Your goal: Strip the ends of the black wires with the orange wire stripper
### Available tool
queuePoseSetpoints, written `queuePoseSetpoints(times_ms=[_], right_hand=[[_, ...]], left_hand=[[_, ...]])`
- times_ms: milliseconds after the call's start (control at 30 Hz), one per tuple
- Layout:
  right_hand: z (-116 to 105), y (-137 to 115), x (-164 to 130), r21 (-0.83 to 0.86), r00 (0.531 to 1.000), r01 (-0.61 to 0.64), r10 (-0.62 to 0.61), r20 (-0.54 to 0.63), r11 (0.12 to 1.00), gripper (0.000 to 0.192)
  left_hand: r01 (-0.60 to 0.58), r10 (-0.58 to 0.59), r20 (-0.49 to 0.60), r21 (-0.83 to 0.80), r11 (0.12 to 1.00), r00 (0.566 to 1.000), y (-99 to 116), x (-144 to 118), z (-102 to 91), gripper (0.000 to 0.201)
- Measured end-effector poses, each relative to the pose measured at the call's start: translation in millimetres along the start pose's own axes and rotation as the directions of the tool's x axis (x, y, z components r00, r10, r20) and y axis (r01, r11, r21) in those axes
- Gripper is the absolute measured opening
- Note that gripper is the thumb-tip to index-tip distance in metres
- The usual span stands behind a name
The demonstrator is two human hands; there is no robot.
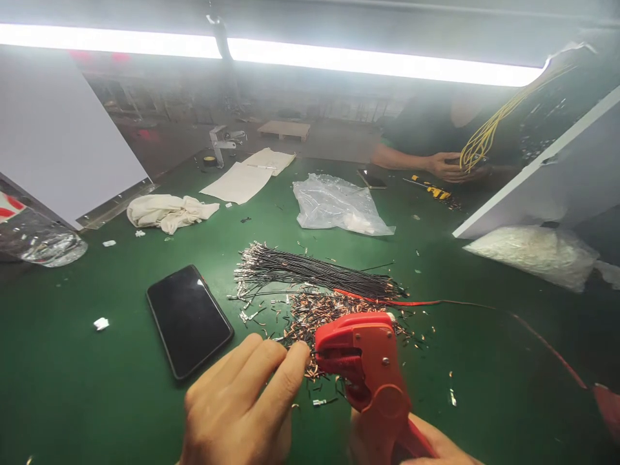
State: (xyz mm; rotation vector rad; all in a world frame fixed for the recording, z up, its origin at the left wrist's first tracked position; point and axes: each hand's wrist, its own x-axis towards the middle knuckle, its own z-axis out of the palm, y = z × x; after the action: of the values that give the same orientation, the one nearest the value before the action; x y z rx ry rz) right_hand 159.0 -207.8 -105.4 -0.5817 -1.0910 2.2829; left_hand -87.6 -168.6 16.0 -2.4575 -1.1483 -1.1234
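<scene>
Head view shows my right hand (426, 442) clamped round the red crimping tool (368, 371), my left hand (242, 403) pinching at its nose above scattered terminals (320, 313).

Red wire stripper (371, 361), green table (72, 374), black wire bundle (314, 271), black phone (188, 321), off-white rag (167, 211), yellow wires (484, 139) opposite.
</scene>
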Motion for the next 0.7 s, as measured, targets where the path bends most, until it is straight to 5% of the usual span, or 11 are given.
queuePoseSetpoints(times_ms=[167, 400, 700], right_hand=[[1, -2, 2, -0.007, 1.0, -0.016, 0.016, 0.011, 1.0, 0.027], [15, -23, 5, 0.037, 0.999, -0.007, 0.008, -0.044, 0.999, 0.05], [27, -43, 14, 0.252, 0.994, 0.102, -0.11, 0.015, 0.962, 0.031]], left_hand=[[0.008, -0.008, -0.031, 0.005, 1.0, 0.999, 0, 4, 5.4, 0.031], [0.077, -0.078, -0.052, -0.021, 0.997, 0.996, 0, 1, 13.2, 0.031], [0.179, -0.177, 0.034, -0.071, 0.981, 0.984, -6, 3, 15.2, 0.019]])
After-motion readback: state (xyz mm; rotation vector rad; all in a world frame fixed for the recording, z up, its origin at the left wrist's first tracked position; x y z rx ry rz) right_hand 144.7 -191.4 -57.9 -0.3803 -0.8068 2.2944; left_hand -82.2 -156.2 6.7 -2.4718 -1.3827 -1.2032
